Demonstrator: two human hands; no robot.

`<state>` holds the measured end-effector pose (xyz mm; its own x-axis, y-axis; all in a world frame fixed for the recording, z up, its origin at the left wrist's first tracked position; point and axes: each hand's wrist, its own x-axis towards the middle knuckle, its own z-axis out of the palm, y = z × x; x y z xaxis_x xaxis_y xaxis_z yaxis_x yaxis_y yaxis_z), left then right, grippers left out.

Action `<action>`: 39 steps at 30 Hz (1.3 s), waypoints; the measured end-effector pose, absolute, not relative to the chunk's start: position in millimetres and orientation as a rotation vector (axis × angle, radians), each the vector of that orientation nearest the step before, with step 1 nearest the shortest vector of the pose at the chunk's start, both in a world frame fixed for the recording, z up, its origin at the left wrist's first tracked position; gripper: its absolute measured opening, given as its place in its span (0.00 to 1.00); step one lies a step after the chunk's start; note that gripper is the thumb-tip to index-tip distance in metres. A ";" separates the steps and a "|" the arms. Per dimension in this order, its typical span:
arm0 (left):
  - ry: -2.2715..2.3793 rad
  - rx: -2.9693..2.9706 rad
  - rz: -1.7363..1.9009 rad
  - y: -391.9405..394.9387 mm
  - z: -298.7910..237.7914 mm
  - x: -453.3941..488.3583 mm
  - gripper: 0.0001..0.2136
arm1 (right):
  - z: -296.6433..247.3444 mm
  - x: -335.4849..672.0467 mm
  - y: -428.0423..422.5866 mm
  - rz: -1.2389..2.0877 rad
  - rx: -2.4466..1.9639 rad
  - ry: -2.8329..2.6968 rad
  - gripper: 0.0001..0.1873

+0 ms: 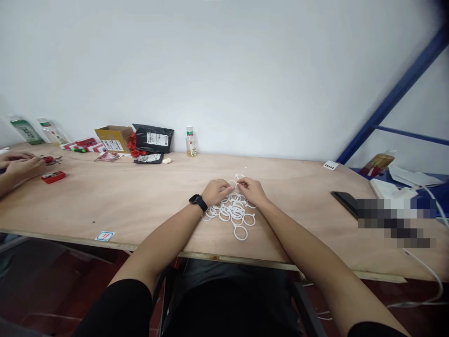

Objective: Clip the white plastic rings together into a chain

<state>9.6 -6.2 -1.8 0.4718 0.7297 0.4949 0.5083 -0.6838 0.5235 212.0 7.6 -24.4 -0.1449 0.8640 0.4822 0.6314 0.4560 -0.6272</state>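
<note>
Cardboard box [112, 139], contents unclear; white rings [233, 210] loose.

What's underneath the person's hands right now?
The left hand and right hand are over a tangled pile of white plastic rings on a plywood table. Whatever lies directly beneath the palms is covered, so those rings can't be seen.

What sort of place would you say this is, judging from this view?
It is probably a small workroom for hand assembly: a long plywood workbench stands against a bare wall, a heap of white plastic rings lies in the middle of it, and a blue metal rack frame stands at the right.
</note>
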 end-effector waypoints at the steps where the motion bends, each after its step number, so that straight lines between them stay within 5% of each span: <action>1: 1.099 2.395 1.069 -5.3 -2.4 9.5 0.14 | -22.1 211.0 5.7 0.347 -1.242 -1.841 0.09; 6: 1.208 2.365 1.052 -2.1 -6.1 9.2 0.19 | -12.7 204.8 -5.6 0.317 -1.136 -1.890 0.11; 39: 1.040 2.584 0.974 -8.2 -2.0 13.8 0.11 | -9.4 197.1 -9.7 0.440 -1.090 -1.832 0.11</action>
